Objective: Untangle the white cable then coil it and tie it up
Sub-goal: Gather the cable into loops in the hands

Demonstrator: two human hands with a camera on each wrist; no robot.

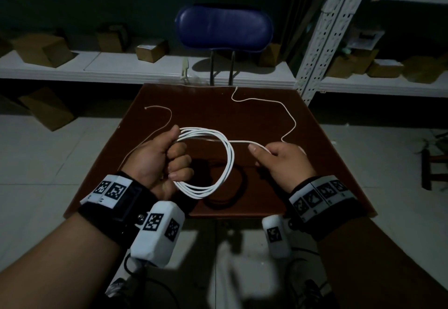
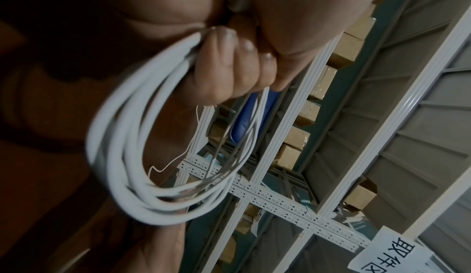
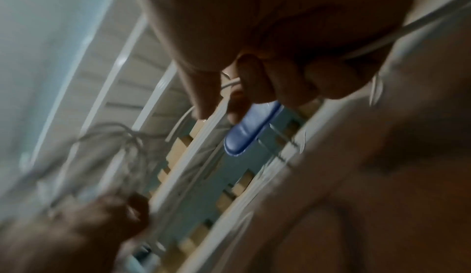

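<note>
Head view shows the white cable (image 1: 229, 160) gathered into a coil of about five loops, hanging above the brown counter (image 1: 315, 119) between the person's two hands. The left hand (image 1: 155, 160) has its fingers (image 2: 224, 64) curled tight round the bunched loops at the coil's left side. The right hand (image 1: 278, 160) pinches the single strand that runs out of the coil's top, thumb and forefinger closed on it. Beyond that pinch the free tail wanders across the counter to an end near the far edge; a second, shorter tail leaves the left hand and ends on the counter's far left. No knots show, so the untangling looks done and the coiling well along; by the look of it, the remaining tail has yet to be wound on and nothing is tied. One cable, two loose ends, one blue chair (image 1: 224, 27) behind the counter, shelves (image 1: 121, 66) with cardboard boxes beyond.
</note>
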